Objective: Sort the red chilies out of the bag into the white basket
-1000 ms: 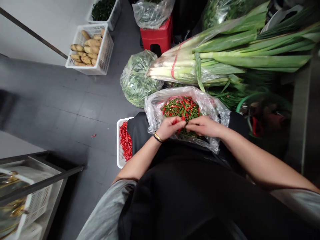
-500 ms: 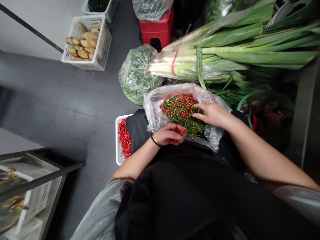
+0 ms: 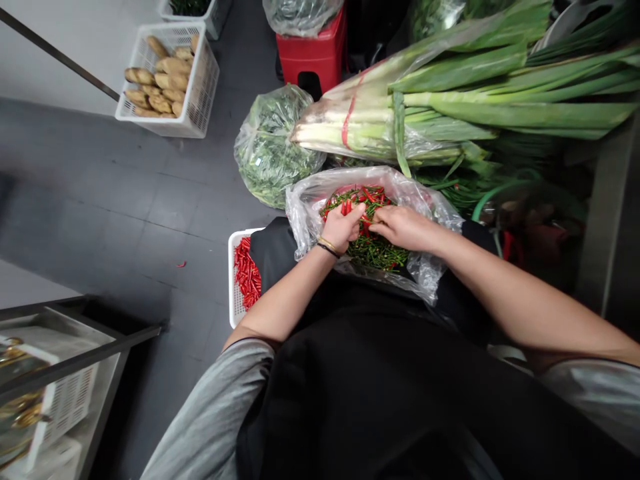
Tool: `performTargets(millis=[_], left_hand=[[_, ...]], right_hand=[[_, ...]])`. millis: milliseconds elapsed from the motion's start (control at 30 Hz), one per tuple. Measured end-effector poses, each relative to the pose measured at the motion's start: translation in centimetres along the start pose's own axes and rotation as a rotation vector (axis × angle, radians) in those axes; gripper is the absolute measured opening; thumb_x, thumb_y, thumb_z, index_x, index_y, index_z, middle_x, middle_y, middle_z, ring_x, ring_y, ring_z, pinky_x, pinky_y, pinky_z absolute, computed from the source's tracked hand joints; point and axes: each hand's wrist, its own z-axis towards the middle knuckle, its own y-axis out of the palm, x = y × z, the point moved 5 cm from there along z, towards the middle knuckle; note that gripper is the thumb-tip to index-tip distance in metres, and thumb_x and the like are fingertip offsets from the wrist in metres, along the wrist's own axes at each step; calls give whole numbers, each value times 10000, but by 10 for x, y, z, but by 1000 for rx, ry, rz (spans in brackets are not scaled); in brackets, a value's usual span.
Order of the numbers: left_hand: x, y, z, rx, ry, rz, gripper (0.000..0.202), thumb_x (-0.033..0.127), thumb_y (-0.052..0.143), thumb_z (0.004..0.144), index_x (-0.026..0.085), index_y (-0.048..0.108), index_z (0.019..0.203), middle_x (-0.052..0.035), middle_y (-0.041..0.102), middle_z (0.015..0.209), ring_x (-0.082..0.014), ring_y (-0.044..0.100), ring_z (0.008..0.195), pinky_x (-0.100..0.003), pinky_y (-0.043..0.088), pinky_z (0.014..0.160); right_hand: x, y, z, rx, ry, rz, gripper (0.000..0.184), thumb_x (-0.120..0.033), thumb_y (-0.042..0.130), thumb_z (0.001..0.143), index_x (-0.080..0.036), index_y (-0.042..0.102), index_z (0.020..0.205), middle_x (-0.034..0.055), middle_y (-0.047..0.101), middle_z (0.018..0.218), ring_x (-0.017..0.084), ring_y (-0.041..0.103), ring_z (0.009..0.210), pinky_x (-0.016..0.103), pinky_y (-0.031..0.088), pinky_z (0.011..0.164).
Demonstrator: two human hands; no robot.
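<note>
Chillies (image 3: 247, 277) lie in a plastic bag (image 3: 306, 195) and a white basket (image 3: 232, 279).

The left grip (image 3: 341, 227) is back beside the right grip (image 3: 400, 227), over chilies (image 3: 376, 255).

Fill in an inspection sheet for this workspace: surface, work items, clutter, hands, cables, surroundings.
Surface: open plastic bag at the person's lap; dark tiled floor alongside.
Work items: chilli pile, red pods and green stems, inside the bag; loose red chillies in a white basket, partly hidden by the dark clothing.
Clutter: one small red piece on the floor.
Hands: left hand holds red pods; right hand close beside it over the pile, its grip unclear.
Cables: nothing seen.
Surroundings: leeks, bagged greens, red stool, crate of brown tubers.
</note>
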Motion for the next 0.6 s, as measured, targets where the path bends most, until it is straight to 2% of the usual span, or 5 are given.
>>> performTargets(millis=[100, 167, 267, 400, 600], left_hand=[[20, 3, -16, 9, 306, 151, 341, 375, 793, 713, 162, 527, 695, 27, 533, 642, -64, 492, 579, -196, 370, 532], [28, -5, -20, 29, 341, 147, 338, 409, 758, 747, 158, 540, 684, 8, 567, 666, -77, 534, 617, -197, 389, 550], [26, -22, -13, 22, 144, -18, 409, 497, 639, 832, 160, 500, 646, 8, 552, 591, -76, 523, 524, -191, 358, 472], [10, -27, -6, -85, -95, -127, 327, 446, 674, 815, 142, 565, 769, 15, 592, 573, -64, 500, 429, -169, 330, 404], [-4, 1, -5, -154, -97, -20, 353, 308, 837, 653, 138, 531, 692, 82, 471, 467, -7, 333, 329, -154, 178, 340]], right_hand=[[8, 7, 0, -105, 156, -23, 311, -367, 446, 951, -160, 671, 896, 127, 705, 872, 228, 642, 797, 313, 432, 697], [14, 11, 7, -102, 233, -60, 361, -451, 475, 933, -158, 685, 945, 146, 709, 905, 253, 648, 814, 333, 431, 687], [18, 19, 26, -77, 287, -28, 409, -548, 547, 870, -178, 705, 944, 126, 713, 904, 251, 646, 808, 331, 430, 660], [23, 23, 42, -33, 301, 209, 202, -369, 640, 797, -189, 679, 714, 39, 681, 731, 170, 601, 699, 280, 414, 632], [14, -11, 20, 228, 149, 714, 328, -498, 643, 760, -172, 647, 723, 12, 627, 659, 115, 494, 571, 253, 374, 544]])
